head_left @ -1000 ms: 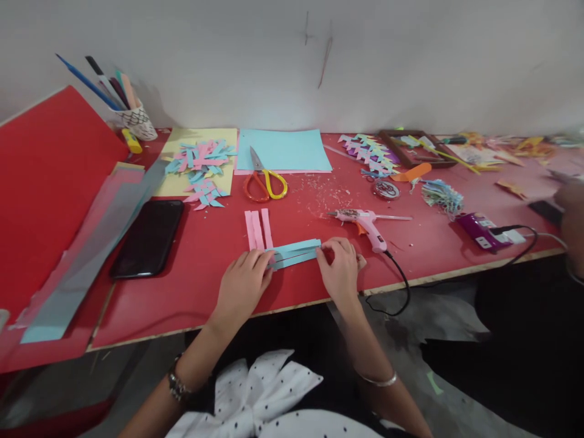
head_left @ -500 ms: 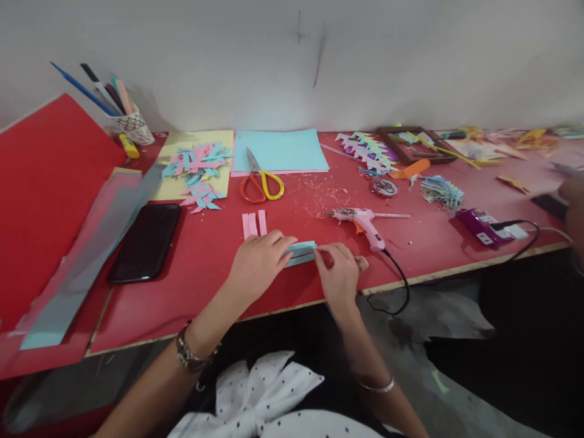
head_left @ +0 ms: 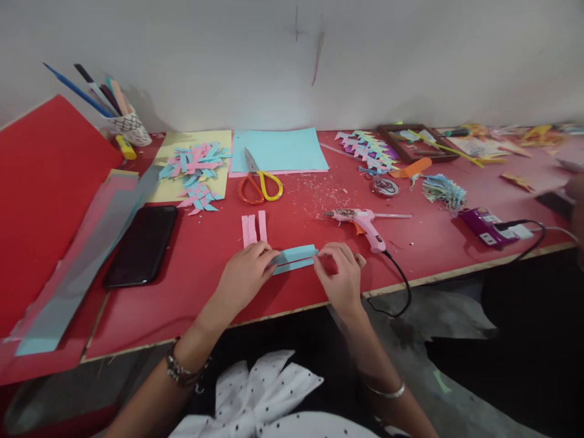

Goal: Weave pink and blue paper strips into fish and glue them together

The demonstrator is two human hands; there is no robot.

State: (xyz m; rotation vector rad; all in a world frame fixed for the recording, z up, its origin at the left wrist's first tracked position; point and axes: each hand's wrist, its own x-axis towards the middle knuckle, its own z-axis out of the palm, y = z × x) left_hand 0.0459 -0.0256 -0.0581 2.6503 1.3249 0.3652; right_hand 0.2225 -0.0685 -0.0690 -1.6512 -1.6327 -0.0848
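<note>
Two light blue paper strips [head_left: 295, 257] lie side by side at the front of the red table, with a narrow gap between them. My left hand [head_left: 244, 271] has its fingers closed on their left ends, covering those ends. The right ends are pinched between the thumb and fingers of my right hand [head_left: 340, 274]. Just beyond my left hand lie pink paper strips [head_left: 253, 229]. A pink glue gun [head_left: 360, 224] rests on its side past my right hand, its cord hanging over the table edge.
Scissors [head_left: 261, 182] lie behind the hands, beside woven paper pieces [head_left: 196, 170] and blue sheets [head_left: 280, 151]. A black phone [head_left: 141, 246] is at left, near a pen cup [head_left: 132, 126]. At right are a purple power box [head_left: 486, 228], a tassel [head_left: 443, 191] and another person's hand [head_left: 575, 194].
My left hand has slid left and slightly down, uncovering more of the blue strips. My right hand stays at their right ends.
</note>
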